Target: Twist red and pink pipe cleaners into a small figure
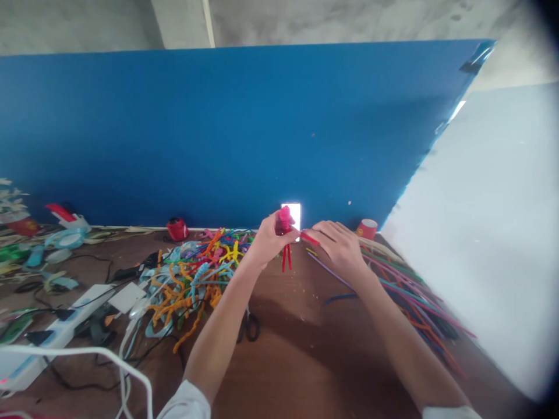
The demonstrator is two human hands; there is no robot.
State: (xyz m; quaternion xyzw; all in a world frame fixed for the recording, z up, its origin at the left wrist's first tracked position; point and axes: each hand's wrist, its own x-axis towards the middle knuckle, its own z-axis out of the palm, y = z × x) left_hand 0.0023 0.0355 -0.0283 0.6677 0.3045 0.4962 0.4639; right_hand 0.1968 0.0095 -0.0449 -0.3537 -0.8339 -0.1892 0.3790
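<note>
A small figure (285, 214) of fuzzy pipe cleaner, with a pink round top and two red legs hanging down, is pinched upright between the thumb and fingers of my left hand (268, 240). Just right of it, my right hand (339, 249) has its fingers closed on a short red pipe cleaner (310, 237), whose left end points toward the figure. Behind the figure a bright white screen (297, 215) stands against the blue panel. Below my left forearm lies a pair of black-handled scissors (252, 327), partly hidden by the arm.
Left of my arm is a tangled heap of coloured pipe cleaners (179, 285). Long straight pipe cleaners (419, 302) lie at the right, partly under my forearm. A power strip (65, 331) with cables, a red can-like object (177, 229) and a red cup (367, 228) are also on the table.
</note>
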